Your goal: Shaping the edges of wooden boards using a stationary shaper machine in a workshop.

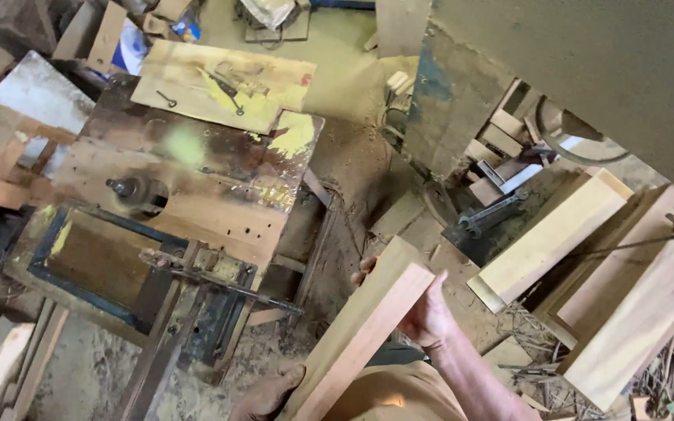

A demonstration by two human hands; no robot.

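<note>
Head view: a pale plank (360,335) is held tilted near the bottom edge, running from low centre up toward the middle of the frame. Its lower end is gripped by the left hand (268,394), fingers curled against the plank's edge. Higher up, the right hand (423,312) is wrapped around the plank, thumb lying along the near edge and fingertips showing past the far edge. Beneath the plank, a dusty floor (352,164) is seen. To the left, a worn wooden machine table (196,179) with a spindle (122,187) is set. To the right, more boards (555,234) are leaned against a band saw (509,70). Farther off, a yellow-stained board (224,82) is laid on the table's far end.
</note>
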